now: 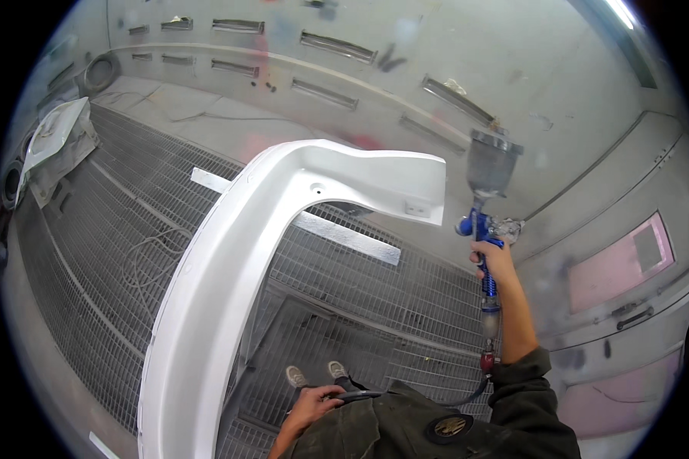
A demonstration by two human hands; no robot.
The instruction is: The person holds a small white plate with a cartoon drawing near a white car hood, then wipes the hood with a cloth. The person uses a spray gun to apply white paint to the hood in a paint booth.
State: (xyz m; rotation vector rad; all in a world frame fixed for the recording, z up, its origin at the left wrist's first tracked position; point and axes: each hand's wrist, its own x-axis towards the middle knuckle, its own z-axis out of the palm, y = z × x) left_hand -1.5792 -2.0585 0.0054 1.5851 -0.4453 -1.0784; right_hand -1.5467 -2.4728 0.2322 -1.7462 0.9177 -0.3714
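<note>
My right hand (497, 260) is closed round the handle of a blue spray gun (475, 226), held up to the right of a large white curved panel. On top of the gun sits a grey translucent paint cup (494, 164). A red fitting (488, 361) joins its lower end to a dark air hose (467, 398). Close to my body, my left hand (314, 405) is closed on that hose. The white panel (199, 306), which looks like a vehicle bumper, bends over at the top and has a small hole near the bend. No spray is visible.
Below the panel are a white support bar (352, 239) and a metal grate floor (413, 298). Another white part (53, 138) stands at the far left, near a loosely coiled cable (149, 256). A door with a pinkish window (620, 260) is on the right; the vented wall (390, 76) lies behind.
</note>
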